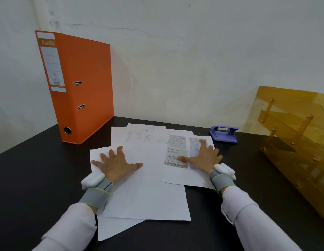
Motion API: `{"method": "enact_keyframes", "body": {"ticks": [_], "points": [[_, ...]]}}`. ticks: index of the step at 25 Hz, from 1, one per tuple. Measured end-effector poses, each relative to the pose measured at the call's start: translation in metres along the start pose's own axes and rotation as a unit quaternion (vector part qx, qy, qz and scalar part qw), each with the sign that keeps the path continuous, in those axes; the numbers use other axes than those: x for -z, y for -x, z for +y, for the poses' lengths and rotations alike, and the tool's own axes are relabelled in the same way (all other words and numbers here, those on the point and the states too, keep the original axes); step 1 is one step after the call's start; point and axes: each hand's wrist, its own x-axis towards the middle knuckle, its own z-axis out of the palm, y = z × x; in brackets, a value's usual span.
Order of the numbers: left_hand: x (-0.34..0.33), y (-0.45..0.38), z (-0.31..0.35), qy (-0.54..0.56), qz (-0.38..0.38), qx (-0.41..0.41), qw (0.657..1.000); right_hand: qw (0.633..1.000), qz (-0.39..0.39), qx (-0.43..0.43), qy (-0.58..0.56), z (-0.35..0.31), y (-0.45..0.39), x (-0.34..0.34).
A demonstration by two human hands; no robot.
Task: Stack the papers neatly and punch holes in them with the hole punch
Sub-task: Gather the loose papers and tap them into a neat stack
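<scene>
Several white paper sheets (148,187) lie spread and overlapping at odd angles on the black table (31,178). My left hand (117,164) rests flat on the left sheets, fingers splayed, holding nothing. My right hand (202,156) presses flat on a printed sheet (177,153) at the right, fingers apart. A purple hole punch (224,133) sits on the table behind and to the right of the papers, a short way beyond my right hand.
An orange lever-arch binder (79,87) stands upright at the back left against the wall. An amber plastic letter-tray rack (295,142) fills the right side. The white wall runs close behind the table.
</scene>
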Motion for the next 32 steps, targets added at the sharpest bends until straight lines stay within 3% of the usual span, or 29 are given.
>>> {"method": "enact_keyframes", "body": {"ticks": [14,20,23,27,32], "points": [[0.000,-0.006,0.021,0.057,0.056,-0.035,0.996,0.996,0.063,0.004,-0.070,-0.014,-0.004,-0.007],[-0.002,-0.008,0.025,0.122,0.075,-0.062,0.988,0.973,0.076,0.022,-0.217,-0.014,-0.009,-0.006],[0.001,-0.005,0.024,0.046,0.068,-0.037,0.996,0.966,0.086,0.024,-0.243,-0.012,-0.008,-0.006],[0.004,0.001,0.012,-0.079,0.050,0.035,0.995,0.977,0.084,0.001,-0.197,-0.011,-0.007,-0.008],[0.010,-0.003,-0.002,0.030,0.040,0.070,0.996,0.987,0.065,-0.020,-0.149,-0.011,-0.006,-0.015]]}}
